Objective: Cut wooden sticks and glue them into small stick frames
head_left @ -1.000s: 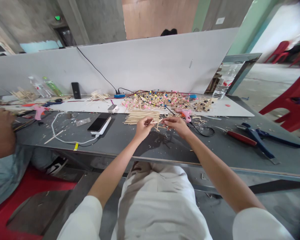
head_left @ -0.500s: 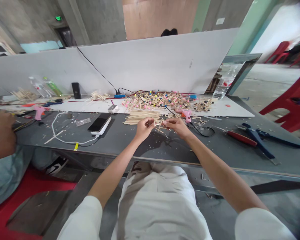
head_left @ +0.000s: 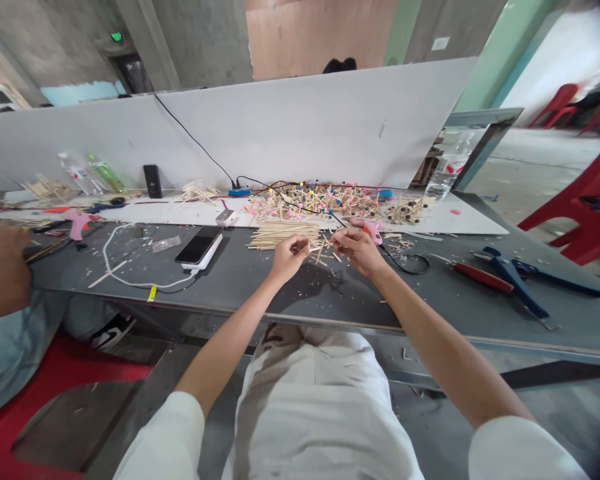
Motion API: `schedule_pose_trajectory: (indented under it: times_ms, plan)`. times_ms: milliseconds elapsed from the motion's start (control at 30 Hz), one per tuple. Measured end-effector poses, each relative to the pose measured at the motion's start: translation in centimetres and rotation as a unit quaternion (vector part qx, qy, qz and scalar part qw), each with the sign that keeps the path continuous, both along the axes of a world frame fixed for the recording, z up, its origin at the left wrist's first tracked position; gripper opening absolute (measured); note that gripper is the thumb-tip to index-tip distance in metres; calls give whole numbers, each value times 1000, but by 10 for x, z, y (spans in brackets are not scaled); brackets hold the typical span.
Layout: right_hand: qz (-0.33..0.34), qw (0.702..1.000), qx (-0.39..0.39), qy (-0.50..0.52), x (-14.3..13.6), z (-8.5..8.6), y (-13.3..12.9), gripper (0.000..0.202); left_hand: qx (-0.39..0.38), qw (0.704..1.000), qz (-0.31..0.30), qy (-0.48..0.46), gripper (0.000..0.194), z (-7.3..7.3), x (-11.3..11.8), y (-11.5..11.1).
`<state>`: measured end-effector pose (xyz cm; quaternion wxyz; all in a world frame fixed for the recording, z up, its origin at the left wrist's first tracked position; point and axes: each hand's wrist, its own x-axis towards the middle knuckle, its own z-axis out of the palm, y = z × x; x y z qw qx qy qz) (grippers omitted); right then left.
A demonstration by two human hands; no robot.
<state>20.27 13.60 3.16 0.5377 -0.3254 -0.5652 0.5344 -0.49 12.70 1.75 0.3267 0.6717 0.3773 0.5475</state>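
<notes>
My left hand [head_left: 290,257] is closed in a pinch on a small joined piece of thin wooden sticks [head_left: 319,255], which juts out to the right of the fingertips. Across a small gap, my right hand [head_left: 359,251] is also pinched shut; what its fingertips hold is too small to make out. Just behind my left hand lies a bundle of long wooden sticks [head_left: 277,235]. A pink glue gun [head_left: 374,230] rests behind my right hand, its nozzle side partly hidden.
A heap of sticks with coloured ball ends [head_left: 325,199] spreads along the white board. A phone [head_left: 199,245] on a white block lies left; pliers with blue handles [head_left: 517,280] and a red-handled tool [head_left: 484,277] lie right. A co-worker's arm [head_left: 7,267] is at far left.
My right hand has moved slightly right, away from the stick piece, widening the gap between my hands. My left hand has stayed in place.
</notes>
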Motion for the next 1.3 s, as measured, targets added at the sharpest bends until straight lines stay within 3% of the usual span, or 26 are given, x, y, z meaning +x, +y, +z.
schedule_pose_trajectory:
  times_ms: [200, 367, 433, 533, 633, 767, 900, 1300]
  plan:
    - [-100, 989, -70, 85, 9, -1, 11, 26, -2, 1000, -1, -6, 26, 0, -1, 0]
    - [-158, 981, -92, 68, 13, -10, 17, 25, -4, 1000, -3, -8, 26, 0, -1, -1]
    - [-130, 986, -98, 31, 12, -11, 15, 39, -8, 1000, -3, -10, 28, 1, -1, -1]
    - [-17, 995, -94, -28, 8, -9, 8, 55, -9, 1000, 4, -15, 29, 2, -1, -2]
    - [91, 992, -80, -45, 4, -5, 1, 61, 4, 1000, 16, -25, 30, 2, -1, -1]
    - [167, 982, -86, -26, -3, -5, -6, 58, 12, 999, 14, -34, 31, 2, -2, 0]
    - [194, 976, -93, 2, -13, -8, -11, 55, 19, 1000, 7, -22, 29, 3, -2, -3]
    - [185, 980, -75, -6, -17, -13, -10, 50, 23, 1000, -3, -7, 30, 0, -2, -1]
